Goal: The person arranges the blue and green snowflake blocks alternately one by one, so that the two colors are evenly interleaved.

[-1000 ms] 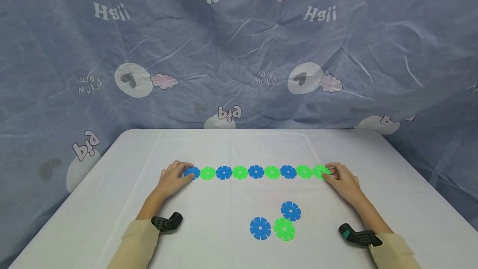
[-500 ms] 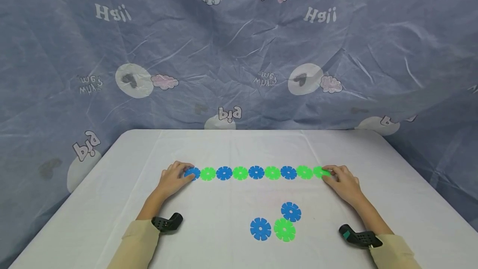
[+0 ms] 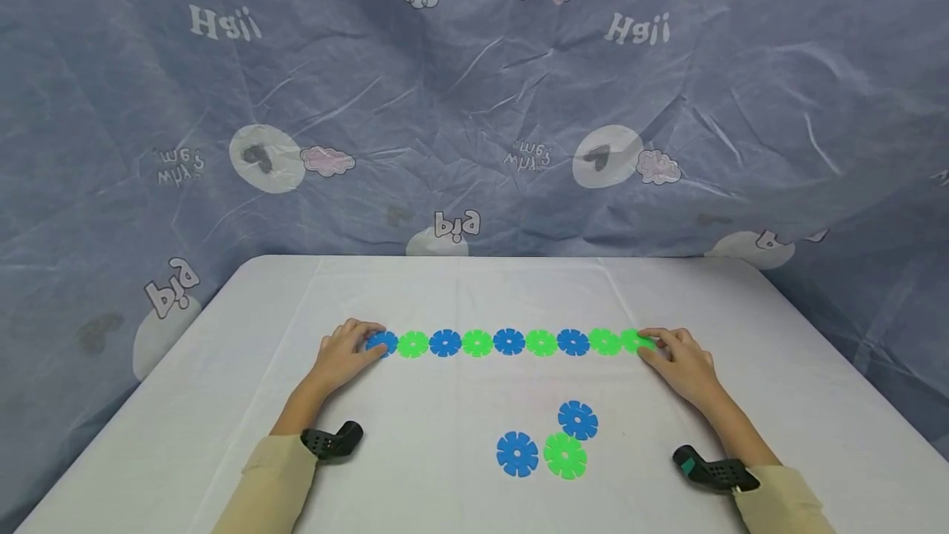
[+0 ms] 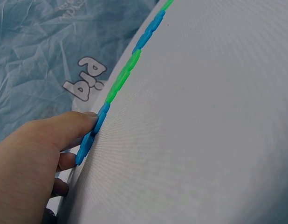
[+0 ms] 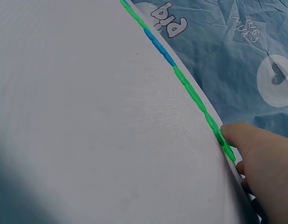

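A straight row of flat blue and green notched plastic discs, snowflake building discs, runs from left to right across the table. At its left end, my left hand point(image 3: 348, 355) pinches the blue disc point(image 4: 93, 133) between thumb and fingers. My right hand point(image 3: 684, 365) grips the outermost green disc point(image 5: 218, 135) at the opposite end, its fingers covering part of that disc. Another green disc point(image 3: 605, 342) lies directly beside it, so two greens sit together there. Elsewhere along the row blue, such as the middle blue disc point(image 3: 508, 342), and green alternate.
Nearer the front lie three loose discs: a blue disc point(image 3: 516, 454), a green disc point(image 3: 565, 456) and a second blue disc point(image 3: 577, 419) at the green one's upper edge. The white table point(image 3: 415, 476) ends at a blue printed cloth point(image 3: 415, 105) behind.
My right hand has shifted slightly left, and its fingers cover more of the end green disc than a second ago. My left hand and the loose discs keep their places.
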Demonstrator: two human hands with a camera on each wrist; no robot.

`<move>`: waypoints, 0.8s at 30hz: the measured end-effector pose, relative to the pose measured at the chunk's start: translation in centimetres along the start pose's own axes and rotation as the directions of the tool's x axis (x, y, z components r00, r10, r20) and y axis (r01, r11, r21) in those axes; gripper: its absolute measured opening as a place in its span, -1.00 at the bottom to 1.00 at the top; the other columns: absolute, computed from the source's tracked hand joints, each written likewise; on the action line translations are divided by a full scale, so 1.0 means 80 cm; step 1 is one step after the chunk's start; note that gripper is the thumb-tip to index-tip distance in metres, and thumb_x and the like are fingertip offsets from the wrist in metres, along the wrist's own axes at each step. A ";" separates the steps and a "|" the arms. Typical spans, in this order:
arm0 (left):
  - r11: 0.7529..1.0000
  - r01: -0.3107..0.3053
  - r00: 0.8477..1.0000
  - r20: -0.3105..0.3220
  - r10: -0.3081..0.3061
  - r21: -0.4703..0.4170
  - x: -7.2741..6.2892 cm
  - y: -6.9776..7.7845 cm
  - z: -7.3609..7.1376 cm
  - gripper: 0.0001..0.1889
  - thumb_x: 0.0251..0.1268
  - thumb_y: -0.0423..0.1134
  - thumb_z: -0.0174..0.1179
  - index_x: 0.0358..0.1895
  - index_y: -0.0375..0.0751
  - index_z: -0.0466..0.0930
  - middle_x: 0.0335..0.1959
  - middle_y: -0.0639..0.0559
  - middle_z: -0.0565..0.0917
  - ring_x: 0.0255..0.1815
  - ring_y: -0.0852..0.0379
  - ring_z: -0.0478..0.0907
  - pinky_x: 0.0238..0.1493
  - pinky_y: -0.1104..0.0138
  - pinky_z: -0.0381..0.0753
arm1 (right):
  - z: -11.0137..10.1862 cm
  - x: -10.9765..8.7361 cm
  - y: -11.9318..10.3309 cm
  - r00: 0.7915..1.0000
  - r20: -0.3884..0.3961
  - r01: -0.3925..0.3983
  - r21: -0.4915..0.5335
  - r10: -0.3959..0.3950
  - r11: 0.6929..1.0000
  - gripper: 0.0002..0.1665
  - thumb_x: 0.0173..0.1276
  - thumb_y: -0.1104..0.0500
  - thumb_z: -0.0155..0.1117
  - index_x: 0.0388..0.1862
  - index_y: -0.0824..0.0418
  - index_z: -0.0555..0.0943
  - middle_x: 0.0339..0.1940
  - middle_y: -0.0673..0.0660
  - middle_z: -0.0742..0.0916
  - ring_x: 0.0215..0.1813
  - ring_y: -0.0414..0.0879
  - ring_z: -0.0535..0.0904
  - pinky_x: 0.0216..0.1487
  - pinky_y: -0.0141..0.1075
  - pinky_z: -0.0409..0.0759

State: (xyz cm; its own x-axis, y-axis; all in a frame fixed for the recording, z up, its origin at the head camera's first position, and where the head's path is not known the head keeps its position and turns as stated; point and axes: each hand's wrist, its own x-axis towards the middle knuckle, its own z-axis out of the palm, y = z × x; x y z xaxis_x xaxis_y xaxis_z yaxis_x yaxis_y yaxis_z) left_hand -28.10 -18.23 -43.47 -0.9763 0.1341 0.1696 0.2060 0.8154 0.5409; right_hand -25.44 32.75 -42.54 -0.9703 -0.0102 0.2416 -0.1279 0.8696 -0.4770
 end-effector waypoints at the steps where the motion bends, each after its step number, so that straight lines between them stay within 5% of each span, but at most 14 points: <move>1: 1.000 0.000 1.000 -0.002 0.000 -0.004 0.000 0.000 0.000 -0.57 0.17 0.05 0.11 0.06 -0.04 0.49 -0.04 -0.06 0.48 0.00 -0.03 0.36 -0.14 0.14 0.15 | -0.001 0.000 -0.001 1.000 -0.010 0.001 0.010 -0.001 1.000 -0.52 0.35 -0.07 0.01 0.11 0.20 0.45 -0.14 0.28 0.49 -0.30 -0.03 0.33 -0.25 -0.17 0.06; 13: 1.000 -0.011 1.000 -0.007 0.011 0.007 0.000 0.003 -0.001 -0.57 0.17 0.04 0.11 0.07 -0.05 0.49 -0.05 -0.06 0.48 0.00 -0.03 0.36 -0.13 0.13 0.16 | 0.014 -0.013 -0.036 0.968 -0.234 0.130 0.144 -0.094 0.981 -0.77 0.34 0.14 0.06 -0.13 0.19 0.57 -0.37 0.04 0.48 -0.45 -0.30 0.23 -0.47 -0.40 0.23; 24: 1.000 0.012 1.000 -0.002 -0.012 -0.004 -0.002 0.006 -0.003 -0.58 0.18 0.03 0.10 0.07 -0.06 0.49 -0.03 -0.05 0.48 -0.01 -0.02 0.36 -0.17 0.20 0.15 | 0.035 -0.043 -0.074 0.930 -0.127 0.364 0.195 -0.345 0.911 -0.82 0.18 0.27 0.22 -0.24 0.05 0.58 -0.48 -0.18 0.47 -0.50 -0.37 0.26 -0.45 -0.47 0.26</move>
State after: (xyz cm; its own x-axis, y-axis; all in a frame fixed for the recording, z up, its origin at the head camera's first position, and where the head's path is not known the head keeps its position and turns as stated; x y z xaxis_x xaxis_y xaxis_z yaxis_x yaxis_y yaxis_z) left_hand -27.82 -18.01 -43.06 -0.9786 0.1231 0.1647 0.1944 0.8149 0.5460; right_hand -21.94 26.25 -42.95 -0.8323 -0.2462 0.4967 -0.5099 0.6917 -0.5115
